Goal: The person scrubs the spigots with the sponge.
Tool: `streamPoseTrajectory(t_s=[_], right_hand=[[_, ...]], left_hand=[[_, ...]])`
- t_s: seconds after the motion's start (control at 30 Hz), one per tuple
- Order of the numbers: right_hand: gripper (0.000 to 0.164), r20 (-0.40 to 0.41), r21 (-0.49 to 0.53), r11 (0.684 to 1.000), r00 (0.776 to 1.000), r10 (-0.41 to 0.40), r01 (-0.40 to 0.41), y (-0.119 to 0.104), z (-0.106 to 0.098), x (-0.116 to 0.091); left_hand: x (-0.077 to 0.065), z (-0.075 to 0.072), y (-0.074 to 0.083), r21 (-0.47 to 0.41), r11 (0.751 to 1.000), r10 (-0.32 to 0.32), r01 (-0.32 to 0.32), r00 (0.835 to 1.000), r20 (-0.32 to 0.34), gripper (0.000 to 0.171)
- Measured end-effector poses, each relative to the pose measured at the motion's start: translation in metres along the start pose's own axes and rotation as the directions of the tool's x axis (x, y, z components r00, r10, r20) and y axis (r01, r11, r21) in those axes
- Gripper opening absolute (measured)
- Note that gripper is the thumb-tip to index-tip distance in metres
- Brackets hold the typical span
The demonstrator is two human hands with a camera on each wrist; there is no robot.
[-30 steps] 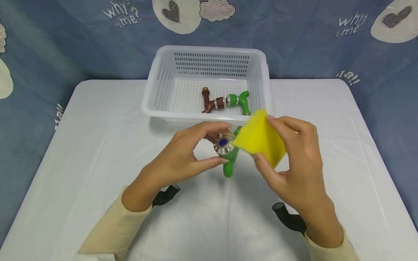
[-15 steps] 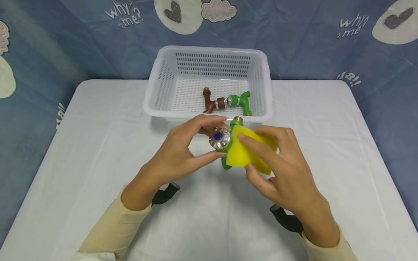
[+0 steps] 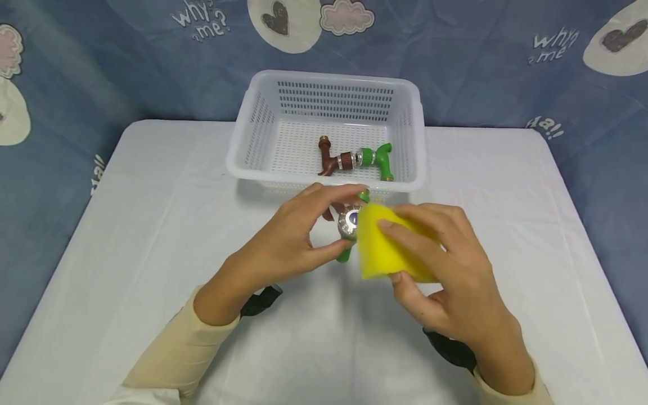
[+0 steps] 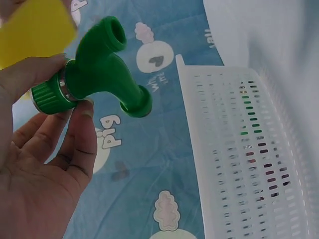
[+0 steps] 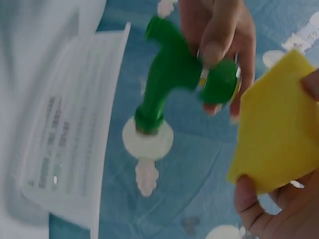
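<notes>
In the head view my left hand (image 3: 283, 239) pinches a green faucet between thumb and fingers, around its knob end. The knob's chrome face (image 3: 347, 224) with a blue centre points up toward the head camera. Most of the faucet's body is hidden there, but the left wrist view shows the green faucet (image 4: 102, 72) with its spout and inlet. My right hand (image 3: 455, 275) grips a bent yellow sponge cloth (image 3: 382, 247), which overlaps the knob's right edge in the head view. Seen from the right wrist, the sponge cloth (image 5: 276, 127) is beside the knob.
A white perforated plastic basket (image 3: 275, 175) stands behind my hands at the table's far side. Inside it lie a brown faucet (image 3: 329, 163) and another green faucet (image 3: 385, 160), knob to knob. A white cloth (image 3: 126, 242) covers the table, and a blue printed curtain (image 3: 455, 67) hangs behind.
The sponge cloth went from raised at the right of the knob to lying over the faucet's body, and now covers part of the knob. The faucet has shifted and tilted slightly in my left hand.
</notes>
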State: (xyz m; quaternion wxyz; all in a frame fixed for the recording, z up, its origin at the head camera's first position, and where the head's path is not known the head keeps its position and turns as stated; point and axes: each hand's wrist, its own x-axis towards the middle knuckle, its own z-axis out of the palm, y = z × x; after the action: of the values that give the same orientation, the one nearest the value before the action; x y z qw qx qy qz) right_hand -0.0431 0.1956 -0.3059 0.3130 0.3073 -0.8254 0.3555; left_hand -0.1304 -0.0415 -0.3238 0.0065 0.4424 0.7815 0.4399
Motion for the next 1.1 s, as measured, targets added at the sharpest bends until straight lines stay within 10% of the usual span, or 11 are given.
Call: streamPoseTrajectory(t_s=[0.43, 1.1], right_hand=[[0.04, 0.082, -0.057, 0.998, 0.996, -0.034, 0.039, 0.0, 0.002, -0.002], [0.036, 0.086, -0.089, 0.996, 0.996, 0.0, 0.007, 0.001, 0.004, -0.001]], left_hand=[[-0.001, 0.009, 0.0, 0.21, 0.961, 0.176, -0.18, 0.984, 0.036, 0.075], [-0.001, 0.013, -0.005, 0.279, 0.93, 0.24, -0.239, 0.97, 0.028, 0.076]])
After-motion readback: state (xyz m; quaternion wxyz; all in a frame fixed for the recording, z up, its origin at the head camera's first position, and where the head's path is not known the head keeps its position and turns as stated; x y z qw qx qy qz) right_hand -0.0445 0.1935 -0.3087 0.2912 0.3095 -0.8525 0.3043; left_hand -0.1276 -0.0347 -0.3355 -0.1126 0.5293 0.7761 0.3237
